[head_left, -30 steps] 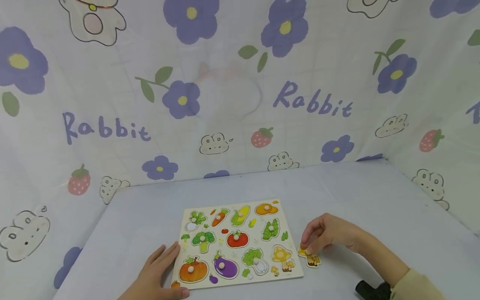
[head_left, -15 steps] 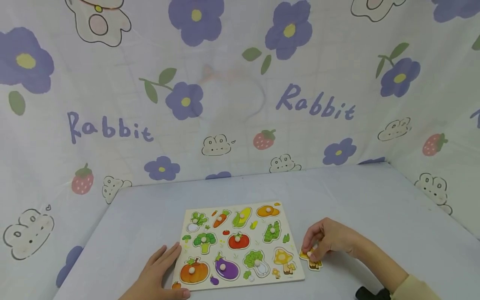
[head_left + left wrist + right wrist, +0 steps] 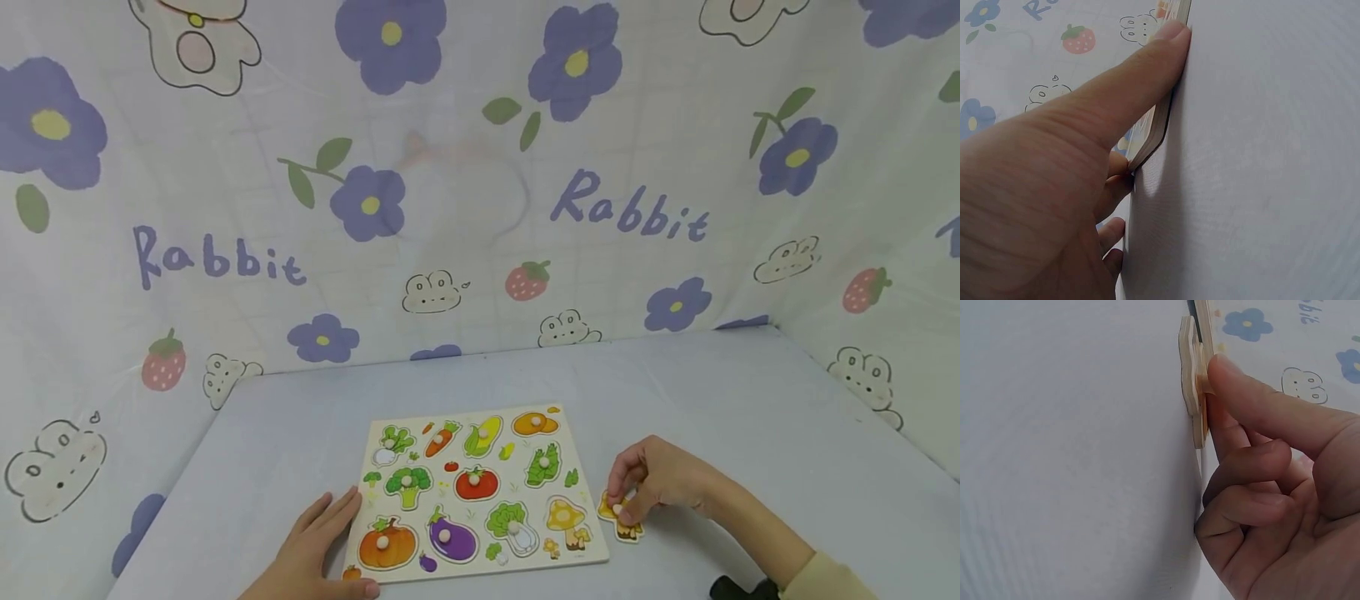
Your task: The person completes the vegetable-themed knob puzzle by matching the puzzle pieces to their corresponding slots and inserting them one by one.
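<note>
My left hand (image 3: 306, 552) rests at the near left corner of a vegetable knob-puzzle board (image 3: 539, 505). Its fingers lie straight against the left edge, and the thumb (image 3: 1147, 69) presses along the near edge. Just right of the board, my right hand (image 3: 666, 477) pinches the small knob of a yellow mushroom puzzle piece (image 3: 628, 531) between thumb and index finger. Seen edge-on in the right wrist view, the wooden piece (image 3: 1189, 369) stands close beside the board. A printed mushroom without a knob (image 3: 566, 518) shows at the board's near right corner.
Several knobbed vegetables, among them a pumpkin (image 3: 387, 550), an eggplant (image 3: 457, 542) and a tomato (image 3: 476, 485), sit in the board. A black object (image 3: 738, 588) lies by the right sleeve. Behind the white-covered table (image 3: 675, 383) hangs a patterned curtain (image 3: 465, 167).
The right hand has shifted slightly to the right and nearer with the mushroom piece, then stayed almost still. The left hand keeps its place on the board; the head view tilted slightly.
</note>
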The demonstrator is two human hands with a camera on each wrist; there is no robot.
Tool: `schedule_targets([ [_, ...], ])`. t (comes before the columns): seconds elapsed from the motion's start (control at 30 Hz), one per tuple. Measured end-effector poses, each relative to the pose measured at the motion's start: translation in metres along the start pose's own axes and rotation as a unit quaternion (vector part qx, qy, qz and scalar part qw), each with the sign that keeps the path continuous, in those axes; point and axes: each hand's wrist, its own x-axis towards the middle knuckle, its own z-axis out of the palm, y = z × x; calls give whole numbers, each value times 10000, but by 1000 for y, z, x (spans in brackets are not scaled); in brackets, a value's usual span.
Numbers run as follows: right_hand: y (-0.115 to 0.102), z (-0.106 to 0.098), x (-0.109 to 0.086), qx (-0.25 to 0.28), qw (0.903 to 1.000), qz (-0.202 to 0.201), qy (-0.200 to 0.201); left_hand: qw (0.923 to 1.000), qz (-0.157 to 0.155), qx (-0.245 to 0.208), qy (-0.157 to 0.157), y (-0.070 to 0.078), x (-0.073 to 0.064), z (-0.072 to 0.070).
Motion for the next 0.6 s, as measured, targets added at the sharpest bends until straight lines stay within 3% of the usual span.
schedule_targets([
  [0.6,-4,-4,1,-39,9995,-303,127,10000,-4,7,-15,-1,1,1],
])
